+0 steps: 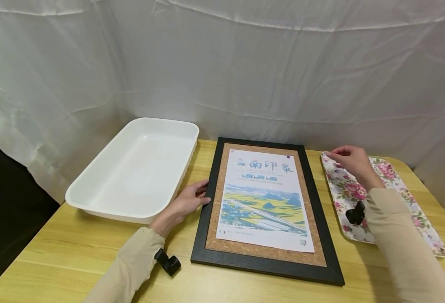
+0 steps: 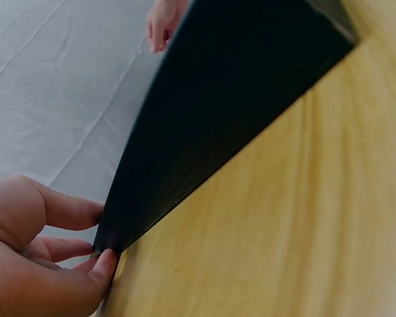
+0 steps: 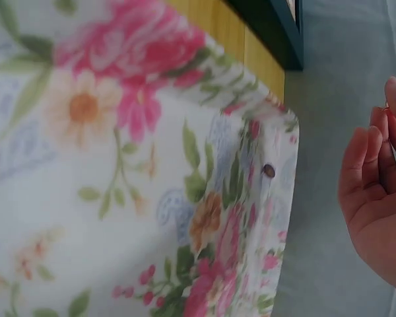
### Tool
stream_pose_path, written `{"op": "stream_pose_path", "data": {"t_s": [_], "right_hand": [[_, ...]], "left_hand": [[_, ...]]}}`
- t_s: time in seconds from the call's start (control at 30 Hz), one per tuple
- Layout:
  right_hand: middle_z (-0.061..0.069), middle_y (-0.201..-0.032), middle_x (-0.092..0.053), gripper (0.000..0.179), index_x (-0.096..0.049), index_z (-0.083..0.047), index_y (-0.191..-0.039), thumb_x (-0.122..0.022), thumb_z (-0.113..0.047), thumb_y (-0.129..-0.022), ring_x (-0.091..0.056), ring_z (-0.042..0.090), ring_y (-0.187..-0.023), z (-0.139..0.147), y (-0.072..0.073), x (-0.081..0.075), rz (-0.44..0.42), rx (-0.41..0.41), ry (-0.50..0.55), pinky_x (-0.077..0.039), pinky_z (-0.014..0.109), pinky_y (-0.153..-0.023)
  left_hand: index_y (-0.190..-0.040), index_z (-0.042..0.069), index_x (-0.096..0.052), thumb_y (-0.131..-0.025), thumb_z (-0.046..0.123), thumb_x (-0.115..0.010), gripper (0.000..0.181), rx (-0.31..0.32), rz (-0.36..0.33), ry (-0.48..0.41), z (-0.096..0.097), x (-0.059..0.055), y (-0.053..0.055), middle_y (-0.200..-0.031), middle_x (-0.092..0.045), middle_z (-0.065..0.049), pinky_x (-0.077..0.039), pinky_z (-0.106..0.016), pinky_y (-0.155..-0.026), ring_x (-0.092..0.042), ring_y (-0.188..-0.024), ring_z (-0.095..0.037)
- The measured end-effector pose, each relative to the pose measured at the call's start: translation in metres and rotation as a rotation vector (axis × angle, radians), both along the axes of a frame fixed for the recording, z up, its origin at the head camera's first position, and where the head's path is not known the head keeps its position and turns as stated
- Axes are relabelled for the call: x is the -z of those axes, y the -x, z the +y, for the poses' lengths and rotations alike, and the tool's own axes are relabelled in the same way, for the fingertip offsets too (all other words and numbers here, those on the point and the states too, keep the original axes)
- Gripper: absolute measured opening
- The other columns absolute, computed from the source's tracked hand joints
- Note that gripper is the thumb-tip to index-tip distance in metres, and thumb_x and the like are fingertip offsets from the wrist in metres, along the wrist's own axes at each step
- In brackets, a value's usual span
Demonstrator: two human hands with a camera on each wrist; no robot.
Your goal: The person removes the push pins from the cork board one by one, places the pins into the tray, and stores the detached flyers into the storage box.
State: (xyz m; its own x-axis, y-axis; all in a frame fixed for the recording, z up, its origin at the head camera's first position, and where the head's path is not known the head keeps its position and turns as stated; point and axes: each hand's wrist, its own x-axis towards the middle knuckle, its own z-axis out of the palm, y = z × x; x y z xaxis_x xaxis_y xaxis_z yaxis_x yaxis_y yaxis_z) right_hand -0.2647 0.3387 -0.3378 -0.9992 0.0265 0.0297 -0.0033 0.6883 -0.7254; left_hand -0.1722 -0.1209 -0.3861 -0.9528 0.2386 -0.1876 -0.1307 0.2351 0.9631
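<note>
A black-framed cork board (image 1: 265, 270) lies flat on the table, carrying a landscape poster (image 1: 262, 206). One purple pushpin (image 1: 289, 157) sits at the poster's upper right corner. My left hand (image 1: 186, 201) grips the frame's left edge, fingers and thumb against it, as the left wrist view also shows. Over the far left corner of a floral tray (image 1: 387, 189), my right hand (image 1: 355, 164) pinches a tiny red pushpin (image 3: 387, 108) between thumb and fingertip. Its point is too small to make out. A small dark round thing (image 3: 268, 170) shows on the tray's inner wall.
A deep white basin (image 1: 131, 176) stands left of the cork board, close to my left forearm. The wooden table (image 1: 74, 248) runs under everything. Behind it hangs a grey cloth (image 1: 245, 71). Each wrist carries a black clip (image 1: 168, 261).
</note>
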Motion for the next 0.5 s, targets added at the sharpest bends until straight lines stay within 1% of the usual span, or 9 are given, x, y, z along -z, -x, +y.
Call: {"op": "stream_pose_path", "data": {"t_s": [0.1, 0.2, 0.23, 0.33, 0.4, 0.47, 0.5], "right_hand": [[0.021, -0.11, -0.058, 0.056, -0.061, 0.004, -0.114, -0.061, -0.047, -0.093, -0.058, 0.022, -0.089, 0.015, 0.004, 0.008, -0.005, 0.01, 0.055, -0.055, 0.032, -0.073], [0.012, -0.105, -0.062, 0.057, -0.064, 0.001, -0.113, -0.064, -0.051, -0.089, -0.06, 0.016, -0.085, 0.029, 0.009, 0.018, -0.011, 0.059, 0.091, -0.057, 0.03, -0.071], [0.011, -0.106, -0.062, 0.06, -0.063, 0.002, -0.114, -0.063, -0.052, -0.089, -0.06, 0.015, -0.085, 0.031, 0.008, 0.02, -0.006, 0.065, 0.073, -0.057, 0.03, -0.072], [0.008, -0.103, -0.064, 0.056, -0.063, 0.004, -0.117, -0.061, -0.047, -0.092, -0.059, 0.012, -0.082, 0.035, 0.004, 0.023, 0.003, 0.082, 0.064, -0.056, 0.027, -0.067], [0.008, -0.101, -0.065, 0.054, -0.061, 0.008, -0.118, -0.059, -0.041, -0.095, -0.059, 0.01, -0.08, 0.036, 0.0, 0.023, 0.003, 0.075, 0.063, -0.055, 0.024, -0.065], [0.007, -0.098, -0.065, 0.052, -0.058, 0.012, -0.12, -0.058, -0.035, -0.097, -0.06, 0.009, -0.078, 0.037, -0.004, 0.022, -0.012, 0.062, 0.073, -0.055, 0.024, -0.065], [0.004, -0.095, -0.065, 0.051, -0.057, 0.012, -0.121, -0.057, -0.034, -0.098, -0.06, 0.008, -0.077, 0.038, -0.005, 0.023, -0.035, 0.067, 0.075, -0.056, 0.024, -0.064]], "left_hand": [[-0.151, -0.004, -0.025, -0.094, -0.008, -0.054, 0.064, 0.002, 0.0, -0.001, 0.0, 0.0, 0.0, -0.149, -0.033, -0.024, -0.038, -0.04, -0.108, -0.034, -0.137, -0.035], [-0.151, -0.004, -0.024, -0.094, -0.008, -0.054, 0.064, 0.004, 0.002, 0.0, 0.0, 0.001, 0.0, -0.149, -0.034, -0.025, -0.038, -0.04, -0.108, -0.034, -0.136, -0.035], [-0.151, -0.004, -0.024, -0.094, -0.008, -0.054, 0.064, 0.004, 0.001, 0.0, 0.0, 0.001, 0.0, -0.149, -0.034, -0.025, -0.038, -0.041, -0.108, -0.034, -0.136, -0.035], [-0.151, -0.004, -0.025, -0.094, -0.008, -0.054, 0.064, 0.004, 0.003, 0.001, -0.001, 0.002, 0.0, -0.149, -0.034, -0.024, -0.037, -0.041, -0.108, -0.034, -0.136, -0.035], [-0.151, -0.004, -0.024, -0.094, -0.008, -0.054, 0.064, 0.005, 0.003, 0.0, -0.001, 0.002, 0.0, -0.149, -0.034, -0.024, -0.037, -0.04, -0.109, -0.033, -0.137, -0.035], [-0.151, -0.004, -0.024, -0.094, -0.007, -0.054, 0.064, 0.007, 0.005, 0.001, -0.001, 0.002, 0.0, -0.149, -0.034, -0.024, -0.036, -0.04, -0.109, -0.033, -0.137, -0.034], [-0.151, -0.004, -0.024, -0.094, -0.007, -0.055, 0.064, 0.007, 0.005, 0.001, -0.001, 0.001, 0.001, -0.149, -0.034, -0.024, -0.036, -0.04, -0.109, -0.033, -0.137, -0.034]]}}
